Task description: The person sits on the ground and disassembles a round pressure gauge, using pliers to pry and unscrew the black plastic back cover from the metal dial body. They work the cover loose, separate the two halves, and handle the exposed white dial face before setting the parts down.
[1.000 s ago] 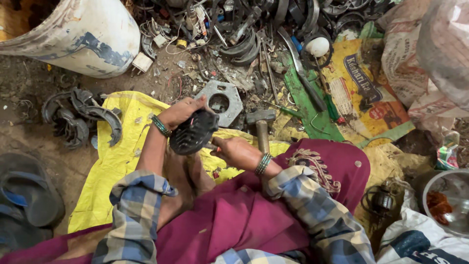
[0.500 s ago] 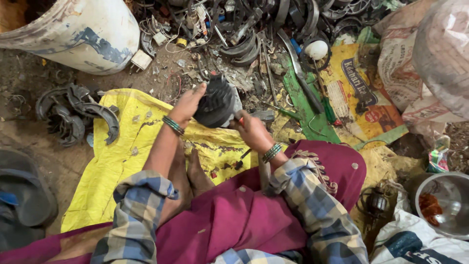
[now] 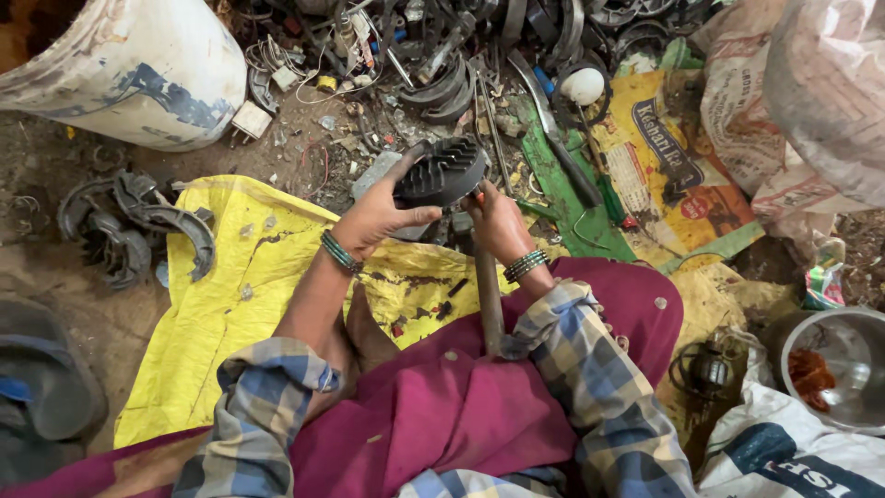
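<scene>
Dirt floor (image 3: 55, 304) buried in scrap, left hand (image 3: 373, 217) and right hand (image 3: 493, 217) both clamped on black finned metal part (image 3: 441, 172) above yellow sheet (image 3: 249, 277), looks mid-job, hammer handle (image 3: 489, 300) idle.

I read soft, even daylight, no hard shadows. Yellow sheet (image 3: 230, 304) at 8 o'clock is brightest; white barrel (image 3: 129, 65) at 10 shows mild glare. Centre sharp; corners stretched and softer, dark sandals (image 3: 41, 387) at 8 blurred.
</scene>
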A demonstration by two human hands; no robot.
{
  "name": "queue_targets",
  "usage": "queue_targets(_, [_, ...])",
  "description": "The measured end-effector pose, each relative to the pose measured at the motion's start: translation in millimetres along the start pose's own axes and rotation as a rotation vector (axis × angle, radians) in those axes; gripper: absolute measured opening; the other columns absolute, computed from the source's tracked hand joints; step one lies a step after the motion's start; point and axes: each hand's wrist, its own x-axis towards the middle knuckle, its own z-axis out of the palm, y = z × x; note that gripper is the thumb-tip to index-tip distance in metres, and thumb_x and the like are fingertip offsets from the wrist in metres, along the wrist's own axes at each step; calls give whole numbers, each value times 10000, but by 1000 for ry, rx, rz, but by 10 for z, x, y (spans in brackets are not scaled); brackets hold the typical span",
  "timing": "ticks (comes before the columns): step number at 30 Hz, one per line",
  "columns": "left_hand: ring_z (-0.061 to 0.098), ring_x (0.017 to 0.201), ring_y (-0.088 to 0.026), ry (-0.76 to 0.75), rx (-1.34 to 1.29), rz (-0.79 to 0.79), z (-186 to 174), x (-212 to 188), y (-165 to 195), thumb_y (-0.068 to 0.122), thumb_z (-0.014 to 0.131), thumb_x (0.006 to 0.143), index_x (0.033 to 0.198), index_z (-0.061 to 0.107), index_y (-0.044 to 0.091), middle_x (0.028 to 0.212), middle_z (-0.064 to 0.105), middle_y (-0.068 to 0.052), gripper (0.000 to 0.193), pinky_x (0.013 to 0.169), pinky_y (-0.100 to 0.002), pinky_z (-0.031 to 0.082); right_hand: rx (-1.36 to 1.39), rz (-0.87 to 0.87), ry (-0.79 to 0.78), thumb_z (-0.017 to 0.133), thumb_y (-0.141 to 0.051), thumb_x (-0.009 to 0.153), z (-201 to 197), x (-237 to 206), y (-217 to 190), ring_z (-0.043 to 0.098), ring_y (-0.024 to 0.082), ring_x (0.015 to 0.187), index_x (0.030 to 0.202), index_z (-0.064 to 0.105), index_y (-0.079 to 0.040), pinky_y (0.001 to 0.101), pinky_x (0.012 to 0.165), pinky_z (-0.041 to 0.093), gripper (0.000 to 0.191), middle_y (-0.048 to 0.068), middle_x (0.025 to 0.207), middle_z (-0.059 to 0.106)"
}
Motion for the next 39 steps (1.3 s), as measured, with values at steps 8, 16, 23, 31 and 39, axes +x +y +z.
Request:
queue_targets(8, [609,1218,-170,51,-351,-200,-145,22,-105,69,921,707,1538,474,79,1406,588,-58,943,995,-305,547,-92,18,-42,685,-235,971,1,-26,-31,657,463,893,1094,588,-43,530,730,500,247,258,897,686])
queue_targets(16, [729,953,-408,338,1184,240,194,-45,18,561,730,885,1479,529,94,1291,605,-340,781,739,-418,612,-104,-9,-42,686,-217,943,47,-1,86,659,471,862,1114,586,-37,538,706,505,267,260,894,686])
queue_targets(23, [709,620,-274,196,1441,633,102,-192,215,505,638,1025,1487,566,48,1240,733,-202,654,525,-357,563,-60,-100,-86,657,-201,931,83,-26,128,679,441,787,1125,579,-38,509,686,536,266,256,836,677])
queue_targets(31, [668,574,-249,302,1561,209,-93,-115,547,526,667,972,1158,794,159,680,703,-104,431,495,-412,512,-261,-280,-260,630,-245,990,516,-379,-144,673,407,664,1061,568,-73,525,588,510,196,182,719,670])
queue_targets(39, [694,692,-170,285,704,-176,-784,-59,281,570,618,993,1062,823,124,789,767,-78,496,687,-349,536,-167,-459,-462,644,-277,957,462,-499,-337,671,395,710,1037,586,-76,524,610,495,224,176,734,675])
